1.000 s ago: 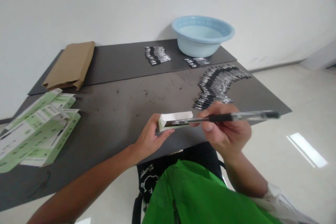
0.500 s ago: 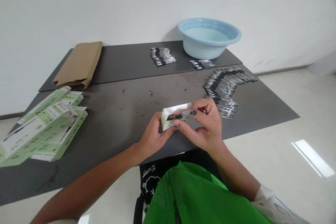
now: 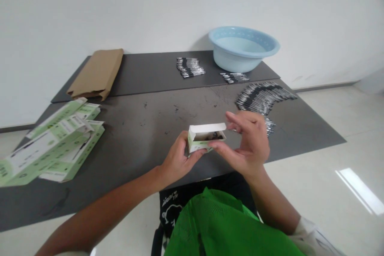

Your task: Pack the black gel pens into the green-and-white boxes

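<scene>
My left hand (image 3: 177, 159) grips a small white and green pen box (image 3: 204, 138) by its left end, holding it just above the near edge of the dark grey table (image 3: 144, 124). The box's end flap is up and dark pen ends show inside. My right hand (image 3: 250, 146) is at the box's open right end, fingers spread, thumb and a fingertip touching the box. No pen is in that hand.
Rows of black and clear pens (image 3: 262, 98) lie at the right of the table, with smaller batches (image 3: 189, 67) farther back. A light blue basin (image 3: 243, 48) stands at the back right, a brown paper bag (image 3: 97, 73) at the back left. Flat green box blanks (image 3: 57, 138) are heaped at the left.
A second ago my right hand held a pen at the box's mouth. It slid the pen in, and now the pen is inside and the hand has opened.
</scene>
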The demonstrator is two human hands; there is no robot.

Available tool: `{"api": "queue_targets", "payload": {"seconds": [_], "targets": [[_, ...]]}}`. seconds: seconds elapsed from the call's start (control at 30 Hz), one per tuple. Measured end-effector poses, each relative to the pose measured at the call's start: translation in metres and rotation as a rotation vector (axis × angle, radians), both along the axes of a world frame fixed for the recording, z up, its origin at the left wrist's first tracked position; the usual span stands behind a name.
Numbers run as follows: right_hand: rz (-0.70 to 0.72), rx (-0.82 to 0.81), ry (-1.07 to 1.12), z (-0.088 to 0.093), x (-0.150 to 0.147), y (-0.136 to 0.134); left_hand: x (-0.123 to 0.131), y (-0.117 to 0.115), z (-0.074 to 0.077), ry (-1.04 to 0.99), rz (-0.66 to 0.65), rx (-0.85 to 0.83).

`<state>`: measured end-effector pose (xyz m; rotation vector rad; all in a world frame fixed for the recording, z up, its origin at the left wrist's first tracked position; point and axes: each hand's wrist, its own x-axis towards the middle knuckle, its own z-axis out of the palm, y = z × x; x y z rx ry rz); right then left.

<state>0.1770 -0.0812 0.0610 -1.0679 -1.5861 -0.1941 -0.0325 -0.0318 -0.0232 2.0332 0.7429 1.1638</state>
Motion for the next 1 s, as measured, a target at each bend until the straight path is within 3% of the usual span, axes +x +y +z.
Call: {"api": "queue_targets", "payload": {"seconds": [0.07,0.13,0.3,0.47,0.83,1.0], "targets": [[-0.082,0.072,0.077,-0.012,0.014,-0.005,0.0,0.001,-0.003,-0.027,0.017,-0.023],[-0.189,0.034,0.086,-0.026,0.037,-0.012,-0.001,0.002,-0.008,-0.052,0.058,-0.082],[-0.208,-0.389,-0.202,-0.058,0.106,-0.028,-0.001,0.005,-0.02,-0.148,0.117,-0.248],[-0.224,-0.591,-0.342,-0.078,0.143,-0.04,0.002,0.008,-0.023,-0.162,0.093,-0.286],[-0.237,-0.752,-0.388,-0.079,0.152,-0.033,0.0,0.013,-0.027,-0.101,0.074,-0.282],[-0.19,-0.725,-0.371,-0.066,0.153,-0.03,-0.003,0.014,-0.028,-0.057,0.079,-0.252]]}}
